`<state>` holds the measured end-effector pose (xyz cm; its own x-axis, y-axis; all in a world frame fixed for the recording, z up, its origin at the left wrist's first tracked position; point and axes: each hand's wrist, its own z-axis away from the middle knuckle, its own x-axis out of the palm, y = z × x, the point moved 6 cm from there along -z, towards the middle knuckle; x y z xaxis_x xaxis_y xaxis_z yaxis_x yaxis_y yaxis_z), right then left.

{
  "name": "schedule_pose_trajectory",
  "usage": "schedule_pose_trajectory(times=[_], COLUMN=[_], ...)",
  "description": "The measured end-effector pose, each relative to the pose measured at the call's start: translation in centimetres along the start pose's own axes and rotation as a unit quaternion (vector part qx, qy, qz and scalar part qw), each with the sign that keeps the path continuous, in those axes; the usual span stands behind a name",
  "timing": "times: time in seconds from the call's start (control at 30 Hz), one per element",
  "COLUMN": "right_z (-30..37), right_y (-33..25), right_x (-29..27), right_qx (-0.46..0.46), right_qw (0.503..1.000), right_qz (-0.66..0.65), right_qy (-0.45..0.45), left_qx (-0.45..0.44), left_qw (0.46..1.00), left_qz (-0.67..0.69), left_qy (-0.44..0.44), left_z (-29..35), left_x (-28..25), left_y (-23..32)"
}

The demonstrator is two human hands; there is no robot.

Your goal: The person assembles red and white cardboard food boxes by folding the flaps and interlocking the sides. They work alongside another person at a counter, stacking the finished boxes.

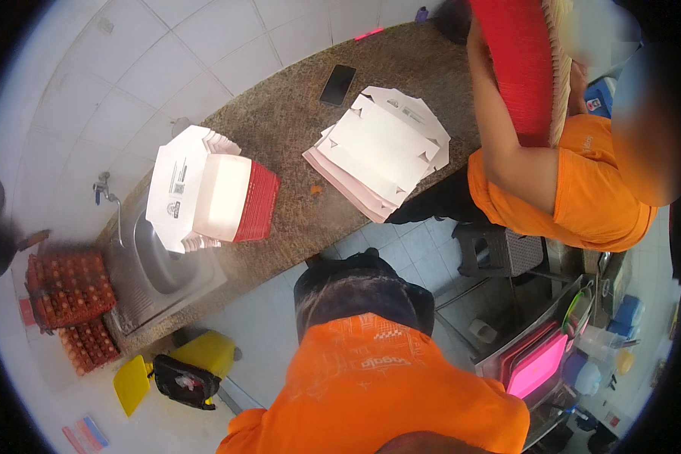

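- A brown stone counter (280, 129) is set along the tiled wall (227, 45).
- A co-worker (522, 181) in an orange shirt is seen at the counter's right end.
- A metal sink (155, 261) is fitted into the counter's left end.
- A tall red stack (518, 68) is clasped in the co-worker's arms, at the counter's right end.
- A red-and-white stack of cartons (223, 193) is set down on the counter's left part.
- A pile of white cartons (386, 144) is laid flat on the counter's middle, its layers out of line.
- The wearer's left hand and right hand are hidden; whether anything is grasped cannot be told.
- A black phone (337, 85) is laid on the counter's wall side.
- An orange scrap (315, 190) is seen on the counter between the cartons.
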<state>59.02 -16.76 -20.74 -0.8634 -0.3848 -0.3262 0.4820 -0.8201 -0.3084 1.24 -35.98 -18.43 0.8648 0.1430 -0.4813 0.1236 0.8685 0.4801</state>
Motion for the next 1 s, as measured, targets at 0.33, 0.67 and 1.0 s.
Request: schedule_pose_trajectory(times=[0.33, 0.67, 1.0], right_z=[5.5, 8.6, 4.7], right_y=[-33.7, -54.9, -57.1], right_x=[-6.2, 6.5, 4.3], right_qx=[-0.481, -0.563, -0.506], right_qw=[0.858, 0.695, 0.78], right_qz=[0.115, 0.389, 0.365], right_qy=[0.14, 0.22, 0.052], left_qx=[-0.031, -0.038, -0.055], left_qw=[0.998, 0.994, 0.964], left_qz=[0.05, 0.091, 0.232], left_qy=[0.026, 0.054, 0.117], left_z=[5.1, 9.6, 9.7], left_x=[2.9, 4.9, 2.5], left_y=[-0.9, -2.0, 0.4])
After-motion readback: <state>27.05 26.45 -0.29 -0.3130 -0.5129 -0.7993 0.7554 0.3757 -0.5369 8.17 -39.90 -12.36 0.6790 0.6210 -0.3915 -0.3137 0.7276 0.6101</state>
